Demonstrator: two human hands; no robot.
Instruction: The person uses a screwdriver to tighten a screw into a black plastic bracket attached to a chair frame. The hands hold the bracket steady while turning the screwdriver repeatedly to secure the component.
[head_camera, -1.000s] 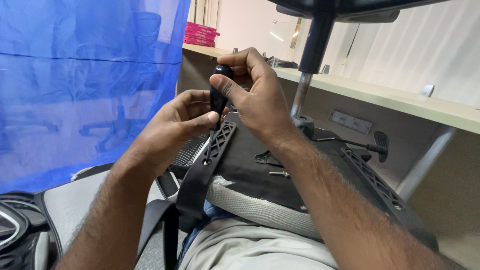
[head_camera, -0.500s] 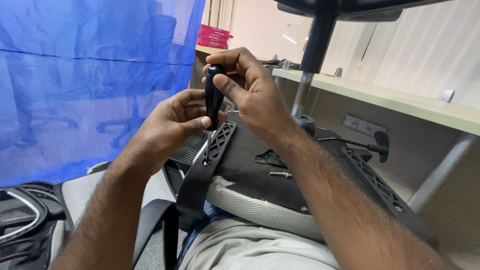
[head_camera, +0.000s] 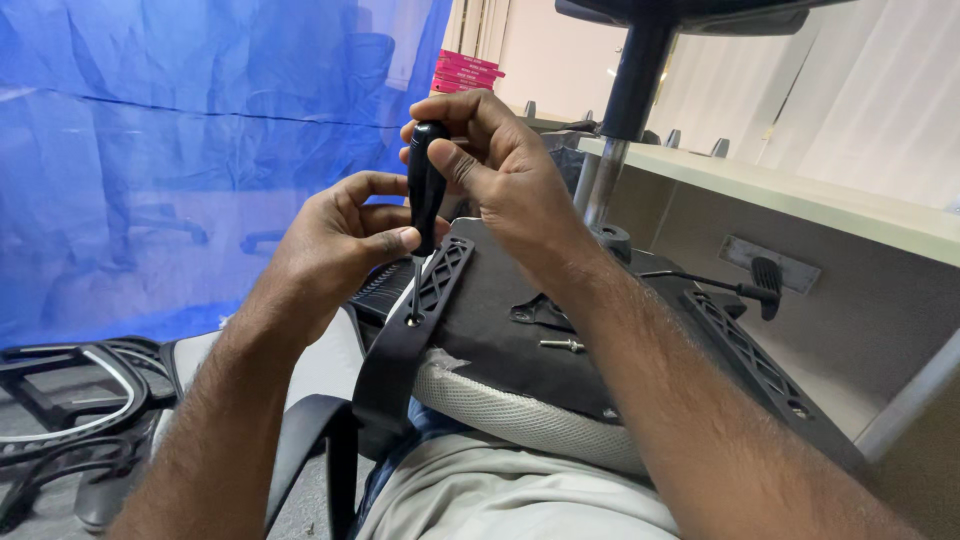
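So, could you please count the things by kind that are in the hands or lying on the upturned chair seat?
Screwdriver, black handle, held by the right hand and steadied by the left hand: 1
Loose bolt on the seat underside: 1
Black armrest bracket, with the screwdriver tip at it: 1
Black lever with knob: 1
Total: 4

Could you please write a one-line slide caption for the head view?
Right hand and left hand steady a black-handled screwdriver in an upturned chair seat's bracket.
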